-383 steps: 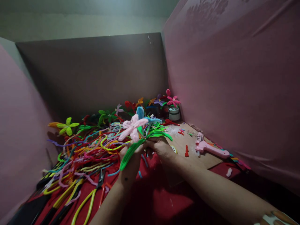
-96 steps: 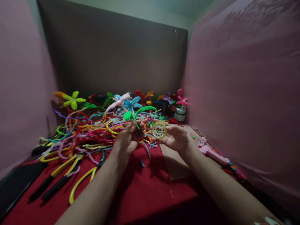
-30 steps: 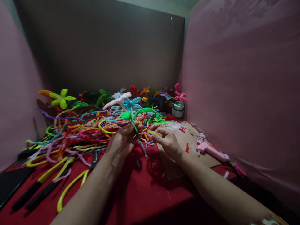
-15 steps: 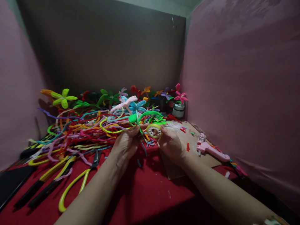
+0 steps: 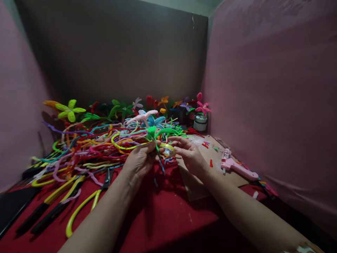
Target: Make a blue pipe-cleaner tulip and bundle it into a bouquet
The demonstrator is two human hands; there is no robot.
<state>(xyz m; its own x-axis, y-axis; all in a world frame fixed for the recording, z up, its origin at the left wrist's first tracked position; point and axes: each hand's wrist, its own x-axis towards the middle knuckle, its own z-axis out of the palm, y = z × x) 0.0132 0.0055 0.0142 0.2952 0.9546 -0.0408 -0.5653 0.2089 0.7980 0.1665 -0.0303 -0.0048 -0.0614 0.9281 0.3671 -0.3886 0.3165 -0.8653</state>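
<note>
I see left hand (image 5: 140,160) pinched closed on pipe-cleaner flower sprig (image 5: 151,133), blooms (image 5: 155,122) above fingers; right hand (image 5: 194,159) part-curled, gripping tape roll (image 5: 167,150) beside stem (image 5: 158,149). Sprig likely light, petals crushable; hold stem.

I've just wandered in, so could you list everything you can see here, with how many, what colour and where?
Held flowers: two, pale pink and blue, with green leaves, left hand
Tape roll: one, yellow, right fingers
Fuzzy stems: too many to count, mixed colours, centre to left
Other flowers: several, mixed colours, along the back
Container: one, white, back right
Glue gun: one, pink, right
Cardboard: one sheet, brown, under the right forearm
Scissors: one, yellow handles, front left
Plier-like tool: one, yellow and black, left of the scissors
Flat object: one, black, left edge
Cloth: red, underneath
Left hand, right hand: two, bare, centre
</note>
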